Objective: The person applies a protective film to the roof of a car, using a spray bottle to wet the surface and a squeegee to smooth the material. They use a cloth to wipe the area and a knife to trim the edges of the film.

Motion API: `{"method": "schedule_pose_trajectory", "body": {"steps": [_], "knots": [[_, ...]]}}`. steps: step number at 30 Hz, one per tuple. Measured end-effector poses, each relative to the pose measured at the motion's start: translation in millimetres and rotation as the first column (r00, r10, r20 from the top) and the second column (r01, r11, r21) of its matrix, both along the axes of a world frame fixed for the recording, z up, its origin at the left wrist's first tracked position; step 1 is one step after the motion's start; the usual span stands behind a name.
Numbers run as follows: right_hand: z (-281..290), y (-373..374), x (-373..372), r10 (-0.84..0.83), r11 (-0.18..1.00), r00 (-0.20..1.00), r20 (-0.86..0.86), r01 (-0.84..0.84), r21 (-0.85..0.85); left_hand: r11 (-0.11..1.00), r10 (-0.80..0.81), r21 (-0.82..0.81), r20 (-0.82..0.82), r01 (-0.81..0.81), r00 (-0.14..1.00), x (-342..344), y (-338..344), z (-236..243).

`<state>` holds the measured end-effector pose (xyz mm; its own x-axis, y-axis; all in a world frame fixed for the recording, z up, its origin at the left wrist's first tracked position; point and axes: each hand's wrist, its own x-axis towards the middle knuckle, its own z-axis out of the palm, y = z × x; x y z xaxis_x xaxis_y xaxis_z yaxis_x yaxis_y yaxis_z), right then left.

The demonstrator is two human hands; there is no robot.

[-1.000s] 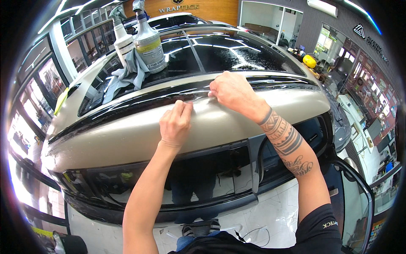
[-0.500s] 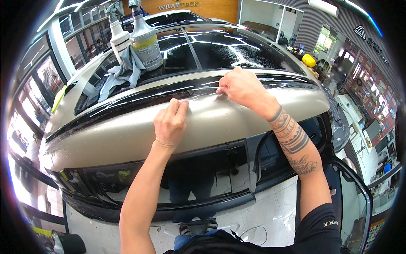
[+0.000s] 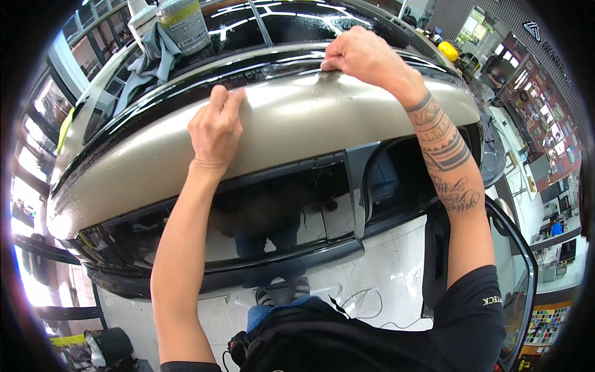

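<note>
Both my hands are at the upper edge of the champagne-coloured car roof side (image 3: 291, 121), beside the glossy black strip (image 3: 266, 73). My left hand (image 3: 217, 130) is closed in a pinch at that edge. Further right, my right hand (image 3: 365, 59) also pinches there, thumb against curled fingers. Both seem to grip the edge of a thin film on the panel; small creases show below the right fingers. The film's edge is mostly hidden by my fingers.
A grey cloth (image 3: 152, 59) hangs over a white spray bottle (image 3: 141, 18) next to a grey jug (image 3: 185, 28) on the roof glass. At the right stands an open car door (image 3: 527, 273). A thin cable (image 3: 375, 301) lies on the tiled floor (image 3: 384, 266).
My hands have moved apart along the roof edge, the left one leftward and the right one slightly rightward. The view has tipped down, so the car appears higher.
</note>
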<state>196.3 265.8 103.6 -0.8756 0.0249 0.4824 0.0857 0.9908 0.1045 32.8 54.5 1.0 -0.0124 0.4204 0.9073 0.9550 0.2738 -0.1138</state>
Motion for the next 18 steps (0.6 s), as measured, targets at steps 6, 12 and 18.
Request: {"method": "schedule_pose_trajectory", "body": {"steps": [6,12,18], "knots": [[3.7,8.8,10.4,-0.029,0.999,0.999,0.044,0.03,-0.041,1.0,-0.02,0.006,0.023,0.02,1.0,2.1,1.1,0.7],[5.3,19.5,22.9,-0.064,0.997,0.996,0.063,0.067,-0.049,0.999,-0.043,0.01,0.046,0.042,0.998,1.2,-0.9,0.4],[8.0,38.8,41.1,-0.061,0.996,0.995,0.073,0.065,-0.053,0.999,-0.033,0.008,0.045,0.033,0.998,3.3,0.6,0.9]]}}
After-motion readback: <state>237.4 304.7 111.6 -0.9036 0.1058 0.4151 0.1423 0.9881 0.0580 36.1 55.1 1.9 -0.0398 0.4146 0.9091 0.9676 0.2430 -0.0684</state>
